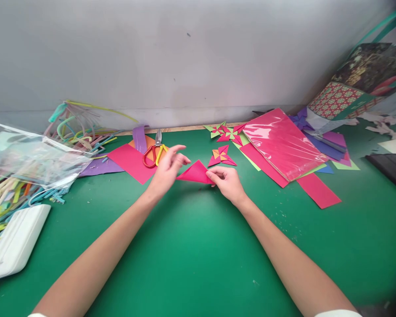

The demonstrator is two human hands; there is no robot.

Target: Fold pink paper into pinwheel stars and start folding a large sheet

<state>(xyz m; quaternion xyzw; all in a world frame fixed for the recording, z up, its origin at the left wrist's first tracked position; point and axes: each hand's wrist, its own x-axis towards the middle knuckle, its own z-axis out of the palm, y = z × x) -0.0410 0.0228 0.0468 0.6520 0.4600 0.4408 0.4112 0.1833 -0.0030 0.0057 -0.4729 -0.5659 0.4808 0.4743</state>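
In the head view, the right hand (230,182) pinches the right end of a folded pink paper (196,173) over the green table (191,246); the left hand (166,171) (its fingers spread apart) is at the paper's left tip, near the scissors (158,140).

"Count for me?"
"You have one left hand (166,172), one right hand (230,182) — two altogether — and one pink triangle (196,172)."
"Scissors (157,145)?"
"One pair. You have three two-coloured paper stars (221,155), plus one purple star (302,120)."
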